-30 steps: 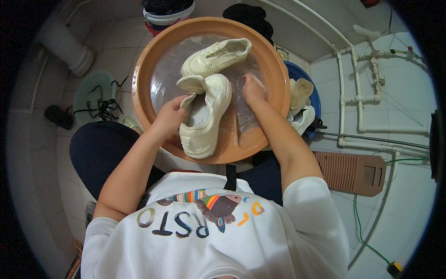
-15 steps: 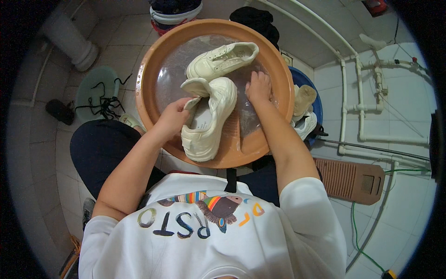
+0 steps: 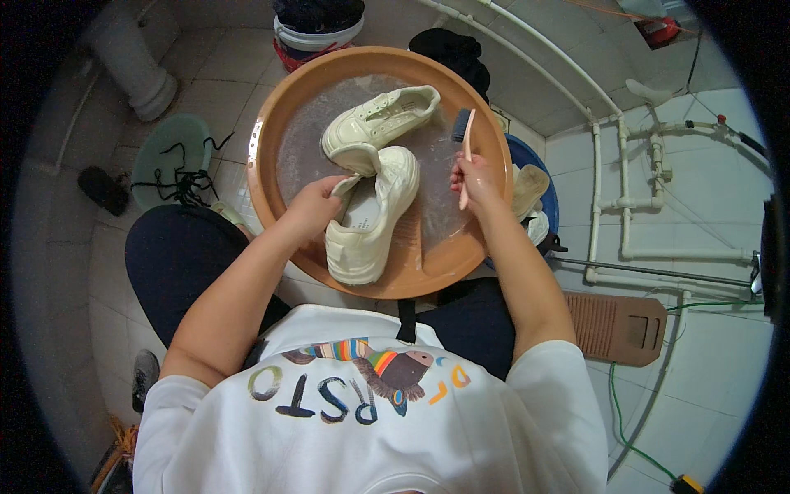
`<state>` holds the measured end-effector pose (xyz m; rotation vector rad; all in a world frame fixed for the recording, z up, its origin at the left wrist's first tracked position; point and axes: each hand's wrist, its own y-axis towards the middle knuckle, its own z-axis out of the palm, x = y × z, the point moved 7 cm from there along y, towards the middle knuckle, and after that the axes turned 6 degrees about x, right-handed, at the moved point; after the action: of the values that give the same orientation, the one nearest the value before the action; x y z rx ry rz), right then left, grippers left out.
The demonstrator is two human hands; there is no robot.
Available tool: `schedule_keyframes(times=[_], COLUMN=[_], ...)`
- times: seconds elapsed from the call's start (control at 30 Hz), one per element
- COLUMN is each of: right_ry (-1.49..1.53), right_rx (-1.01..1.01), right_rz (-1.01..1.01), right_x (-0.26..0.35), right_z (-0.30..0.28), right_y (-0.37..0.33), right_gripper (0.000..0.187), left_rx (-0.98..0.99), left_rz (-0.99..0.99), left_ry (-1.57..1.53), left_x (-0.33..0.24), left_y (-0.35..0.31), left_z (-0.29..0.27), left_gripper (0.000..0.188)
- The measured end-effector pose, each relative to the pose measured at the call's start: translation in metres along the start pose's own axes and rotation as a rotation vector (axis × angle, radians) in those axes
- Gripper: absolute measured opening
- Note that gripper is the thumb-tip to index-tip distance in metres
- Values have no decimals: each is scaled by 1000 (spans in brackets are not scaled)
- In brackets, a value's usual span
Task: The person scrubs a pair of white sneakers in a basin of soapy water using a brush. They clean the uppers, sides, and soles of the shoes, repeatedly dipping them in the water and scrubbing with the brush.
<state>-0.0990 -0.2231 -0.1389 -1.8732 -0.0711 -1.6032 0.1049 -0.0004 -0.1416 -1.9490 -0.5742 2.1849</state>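
Note:
My left hand [image 3: 317,203] pinches the side of a cream sneaker [image 3: 372,218] by its opening. The shoe has no laces, its tongue stands up, and it rests at the near side of an orange-brown basin [image 3: 259,156]. Behind it a second cream sneaker [image 3: 374,123], also unlaced, lies on its side in cloudy water [image 3: 300,148]. On the right, my right hand [image 3: 477,179] is closed round the pink handle of a scrubbing brush [image 3: 465,136]. The brush's dark bristles point left, raised over the basin and apart from both shoes.
A pale green basin [image 3: 173,136] with black shoelaces [image 3: 185,185] stands at left. Right of the large basin is a blue tub [image 3: 550,165] holding more shoes. A brown washboard [image 3: 617,328] lies on the tiles. White pipes [image 3: 601,181] run along the right wall; a bucket [image 3: 317,37] stands behind.
My right hand has come up out of the water with the brush, which was hidden before. The left hand still holds the near sneaker in about the same place.

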Motion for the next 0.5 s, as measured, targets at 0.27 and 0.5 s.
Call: schedule_keyframes(times=[0.27,0.5], right_ry=[-403,-688], right_rx=[-239,-275], right_rz=[-779,-429], right_x=[134,135], right_z=[-14,1], right_y=[-58,-61], right_gripper=[23,27], left_rx=[12,71], left_rz=[-18,5], left_ry=[-286,-367], left_x=[0,10], left_y=[-7,-5], left_z=[1,2], left_gripper=[45,46])
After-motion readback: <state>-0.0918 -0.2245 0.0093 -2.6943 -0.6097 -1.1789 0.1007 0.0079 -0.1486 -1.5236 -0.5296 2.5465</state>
